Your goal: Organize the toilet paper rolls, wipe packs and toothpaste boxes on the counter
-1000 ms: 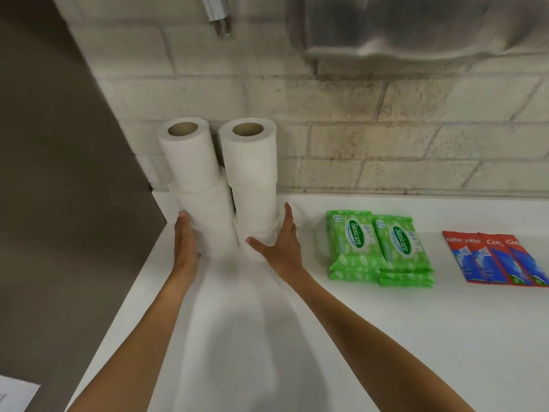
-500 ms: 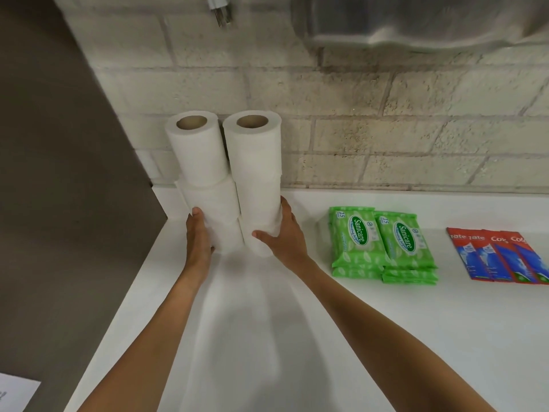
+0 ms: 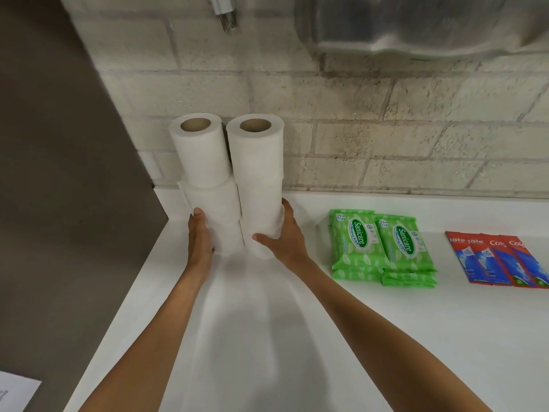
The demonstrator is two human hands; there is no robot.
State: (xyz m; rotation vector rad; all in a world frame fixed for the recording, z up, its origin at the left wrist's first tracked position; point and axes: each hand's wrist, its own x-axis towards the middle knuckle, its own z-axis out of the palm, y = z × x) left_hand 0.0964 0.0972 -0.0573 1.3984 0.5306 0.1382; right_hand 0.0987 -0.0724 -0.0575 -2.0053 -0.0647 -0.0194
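Note:
Two upright stacks of white toilet paper rolls stand side by side at the counter's back left corner, the left stack (image 3: 205, 179) and the right stack (image 3: 258, 176). My left hand (image 3: 200, 236) presses flat against the left stack's bottom rolls. My right hand (image 3: 285, 236) cups the base of the right stack. Green wipe packs (image 3: 383, 248) lie in two low piles to the right. Red and blue toothpaste boxes (image 3: 502, 257) lie in a row at the far right.
The white counter (image 3: 356, 337) ends at a left edge beside a dark grey wall panel (image 3: 65, 173). A brick wall (image 3: 386, 129) runs behind. A metal dispenser (image 3: 430, 25) hangs above. A sheet of paper (image 3: 15, 394) lies low at the left.
Both hands have pushed the two roll stacks back toward the wall and closer together. The wipe packs and toothpaste boxes have not moved.

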